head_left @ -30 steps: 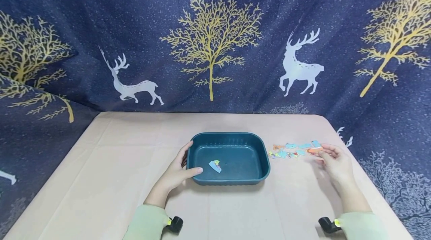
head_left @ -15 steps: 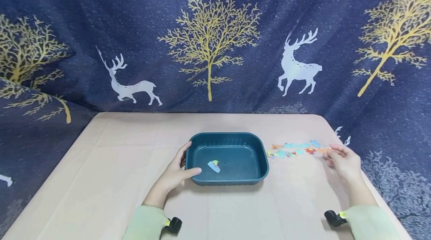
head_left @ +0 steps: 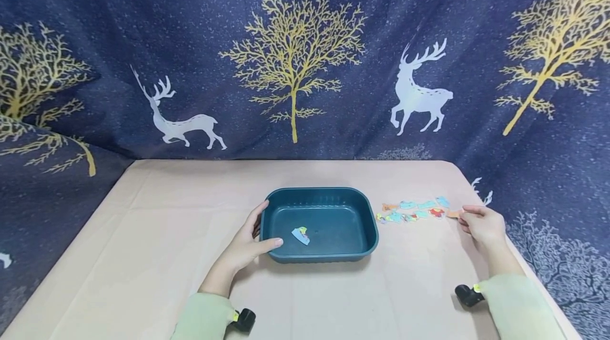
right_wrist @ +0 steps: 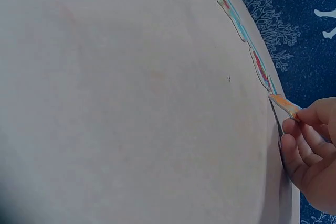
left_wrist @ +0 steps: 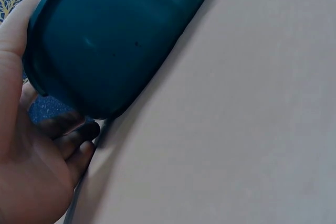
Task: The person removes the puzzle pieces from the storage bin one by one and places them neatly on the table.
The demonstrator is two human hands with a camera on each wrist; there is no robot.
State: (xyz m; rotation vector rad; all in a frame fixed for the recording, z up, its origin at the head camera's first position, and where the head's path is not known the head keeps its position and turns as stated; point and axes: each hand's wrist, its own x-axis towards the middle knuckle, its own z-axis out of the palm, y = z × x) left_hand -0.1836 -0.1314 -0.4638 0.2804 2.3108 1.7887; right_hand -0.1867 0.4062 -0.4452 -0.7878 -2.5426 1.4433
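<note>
My left hand (head_left: 250, 234) grips the left side of a deep teal plastic tray (head_left: 319, 259), its thumb over the rim and its other fingers at the outer wall. The left wrist view has the tray's underside and wall (left_wrist: 115, 40) beside the hand (left_wrist: 31, 171). Inside the tray lies one light-blue and yellow puzzle piece (head_left: 301, 235). My right hand (head_left: 483, 226) pinches an orange puzzle piece (head_left: 454, 214) by its right end, at the right of two rows of pieces. In the right wrist view, thumb and forefinger hold that orange piece (right_wrist: 285, 106) slightly tilted.
Several flat pieces lie in two rows right of the tray, among them a red one (head_left: 436, 213) and light-blue ones (head_left: 427, 205). A pale cloth covers the table (head_left: 167, 234). Behind hangs a dark-blue curtain (head_left: 257, 133) with trees and deer.
My right hand has moved right with the orange piece, off the red piece, which now shows fully. The left hand keeps its hold on the tray. The head view has shifted slightly.
</note>
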